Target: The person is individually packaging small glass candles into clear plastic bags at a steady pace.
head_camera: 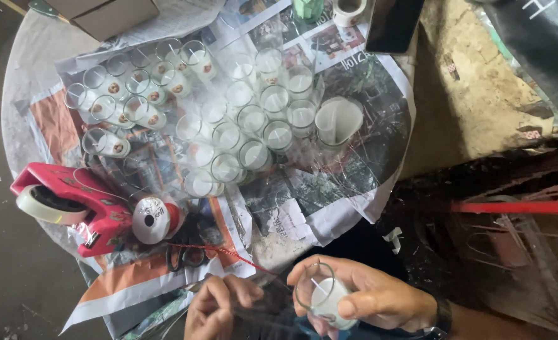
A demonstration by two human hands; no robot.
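newspaper sheets cover the round desk [21, 56], which stands on a dark floor, and the view looks straight down on it. nearest, the right hand [370, 296] has its grip closed around a small glass candle jar [322, 297], fingers wrapped on the side wall and the thumb pressed on the near side, the open mouth tipped up with a thin wick showing over white wax. just left of that grip, the left hand [216, 308] has its fingertips pressed together on a sheet of clear film [254, 302] that lies under and before the jar; whether a red thread [228, 252] running up from it is also pinched i cannot tell. the jar looks small yet fairly weighty for its size, stiff, smooth and likely slick, and breakable if knocked, so a hold round the lower wall seems safer than the thin rim; the film seems light, limp and apt to slide or crease, best taken at an edge. beyond the left grip lie black scissors [187, 257], a white ribbon spool [150, 219] and a red tape dispenser [71, 204]. farther from both grips stands a crowd of like candle jars [254, 119], some upright, some lying over, and at the far edge a dark phone [392, 25], a cardboard box [115, 16].
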